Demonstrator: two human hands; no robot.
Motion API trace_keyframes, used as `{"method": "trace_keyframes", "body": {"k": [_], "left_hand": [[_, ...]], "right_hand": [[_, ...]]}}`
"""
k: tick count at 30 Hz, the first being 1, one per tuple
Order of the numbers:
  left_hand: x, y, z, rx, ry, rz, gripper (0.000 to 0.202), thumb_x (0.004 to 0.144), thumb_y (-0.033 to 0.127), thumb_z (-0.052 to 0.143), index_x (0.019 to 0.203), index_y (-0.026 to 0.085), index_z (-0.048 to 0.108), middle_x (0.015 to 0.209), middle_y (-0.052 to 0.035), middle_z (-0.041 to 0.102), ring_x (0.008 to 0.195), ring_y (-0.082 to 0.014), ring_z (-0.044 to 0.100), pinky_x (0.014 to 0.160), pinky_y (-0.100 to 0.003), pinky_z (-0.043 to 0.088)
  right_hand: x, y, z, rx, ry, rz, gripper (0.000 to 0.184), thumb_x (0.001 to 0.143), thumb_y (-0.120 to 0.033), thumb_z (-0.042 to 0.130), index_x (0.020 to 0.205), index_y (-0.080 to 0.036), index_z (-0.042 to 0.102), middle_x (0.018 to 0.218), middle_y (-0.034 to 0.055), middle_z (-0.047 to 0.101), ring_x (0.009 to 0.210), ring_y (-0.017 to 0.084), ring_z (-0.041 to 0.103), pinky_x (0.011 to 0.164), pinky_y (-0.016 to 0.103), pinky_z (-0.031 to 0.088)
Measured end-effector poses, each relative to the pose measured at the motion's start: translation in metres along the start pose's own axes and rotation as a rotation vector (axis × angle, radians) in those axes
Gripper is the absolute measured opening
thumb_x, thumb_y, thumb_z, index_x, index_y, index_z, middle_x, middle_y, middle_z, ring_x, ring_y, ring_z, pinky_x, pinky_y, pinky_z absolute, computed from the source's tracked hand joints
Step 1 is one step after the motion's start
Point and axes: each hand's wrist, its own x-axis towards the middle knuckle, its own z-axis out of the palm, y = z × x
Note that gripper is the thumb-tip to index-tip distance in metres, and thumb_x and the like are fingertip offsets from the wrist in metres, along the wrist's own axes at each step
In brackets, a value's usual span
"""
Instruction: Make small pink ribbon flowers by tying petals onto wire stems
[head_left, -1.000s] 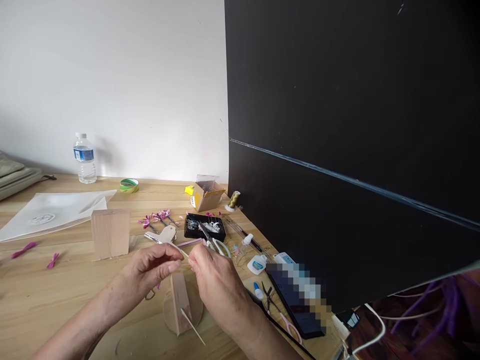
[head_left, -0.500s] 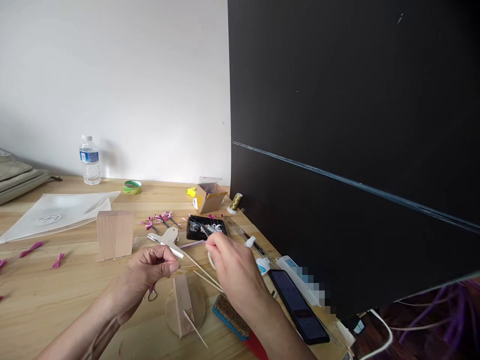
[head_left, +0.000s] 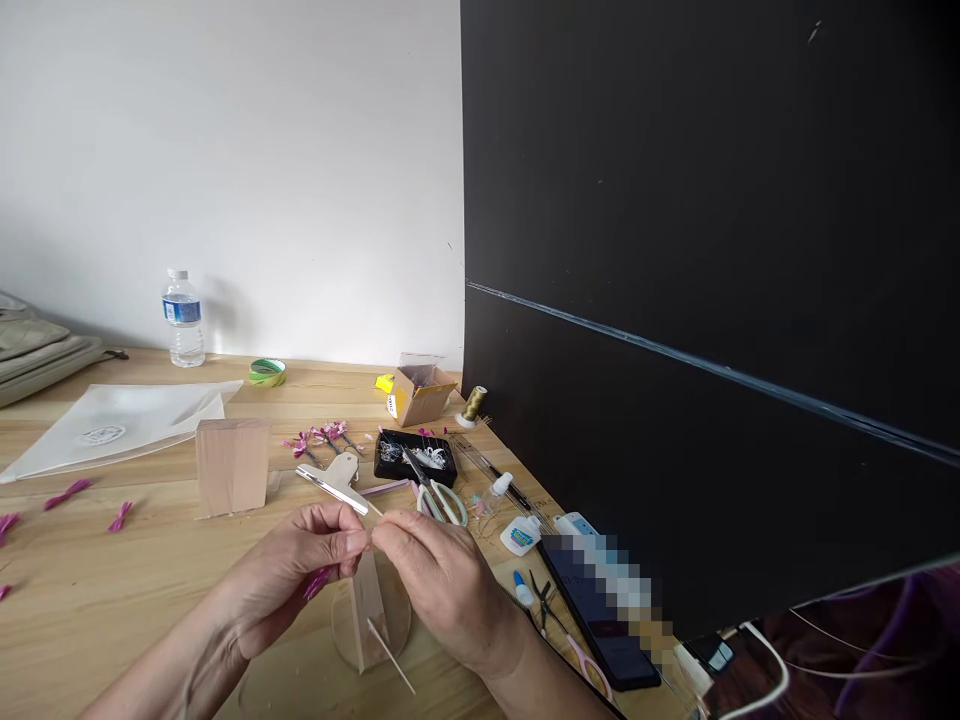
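Note:
My left hand (head_left: 296, 568) is closed in a pinch, with a small pink piece (head_left: 316, 582) showing below its fingers. My right hand (head_left: 442, 585) is pinched too, fingertips meeting the left hand's at about the middle of the table. What they grip between them is too thin to name. Just below the hands stands a small wooden block on a round wooden base (head_left: 373, 622), with a thin wooden stick (head_left: 390, 656) leaning on it. A wooden clip (head_left: 334, 478) and scissors (head_left: 439, 498) lie just beyond the fingers.
A wooden block (head_left: 232, 465), pink bows (head_left: 324, 437), a black tray (head_left: 415, 456), a small cardboard box (head_left: 418, 393), gold thread spool (head_left: 473, 403), green tape (head_left: 266, 372), water bottle (head_left: 183, 318) and white sheet (head_left: 120, 425) lie on the table. Glue bottles (head_left: 518, 535) and a phone (head_left: 600, 610) sit by the black board (head_left: 705, 300).
My right hand reached out toward the black tray and scissors half a second ago, then came back to meet the left hand's fingertips. The left hand stayed roughly in place.

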Motion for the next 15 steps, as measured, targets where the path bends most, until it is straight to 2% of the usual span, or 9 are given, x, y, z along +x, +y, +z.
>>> {"method": "trace_keyframes", "body": {"k": [3,7,9,11,15], "left_hand": [[0.0,0.001,0.0,0.183,0.063,0.125,0.028,0.059,0.04,0.076,0.051,0.018,0.06,0.049,0.0051,0.048,0.047,-0.0088,0.031,0.046,-0.021,0.023],[0.001,0.003,0.0,0.633,0.093,0.539,0.021,0.07,0.03,0.065,0.05,0.021,0.063,0.052,0.0013,0.055,0.051,-0.0136,0.046,0.051,-0.024,0.032],[0.002,0.002,0.0,0.809,0.12,0.683,0.021,0.073,0.024,0.06,0.053,0.023,0.066,0.053,0.0005,0.056,0.051,-0.0144,0.049,0.051,-0.024,0.034],[0.004,0.001,-0.001,0.879,0.148,0.732,0.02,0.074,0.021,0.057,0.058,0.025,0.069,0.054,0.0005,0.056,0.05,-0.0144,0.05,0.049,-0.024,0.035],[0.007,0.0,-0.001,0.801,0.146,0.681,0.018,0.072,0.023,0.058,0.06,0.026,0.071,0.054,0.0002,0.058,0.051,-0.0154,0.051,0.05,-0.025,0.036]], "right_hand": [[-0.003,-0.002,0.003,0.051,-0.042,0.135,0.03,0.092,-0.011,0.033,0.074,-0.016,0.056,0.066,0.0036,0.06,0.06,0.014,0.057,0.056,0.023,0.045],[0.004,-0.005,-0.001,0.186,-0.199,0.408,0.023,0.082,-0.003,0.038,0.071,-0.019,0.049,0.057,-0.003,0.052,0.051,0.011,0.05,0.052,0.021,0.038],[0.01,-0.006,-0.006,0.225,-0.322,0.534,0.021,0.078,0.0,0.042,0.07,-0.019,0.048,0.058,-0.004,0.052,0.049,0.01,0.049,0.049,0.02,0.035],[0.014,-0.005,-0.009,0.215,-0.401,0.588,0.021,0.076,0.001,0.042,0.071,-0.018,0.049,0.059,-0.0038,0.052,0.048,0.009,0.046,0.046,0.019,0.031],[0.017,-0.005,-0.009,0.084,-0.424,0.494,0.022,0.074,0.003,0.042,0.074,-0.017,0.05,0.061,-0.0027,0.052,0.051,0.011,0.046,0.046,0.022,0.027]]}}
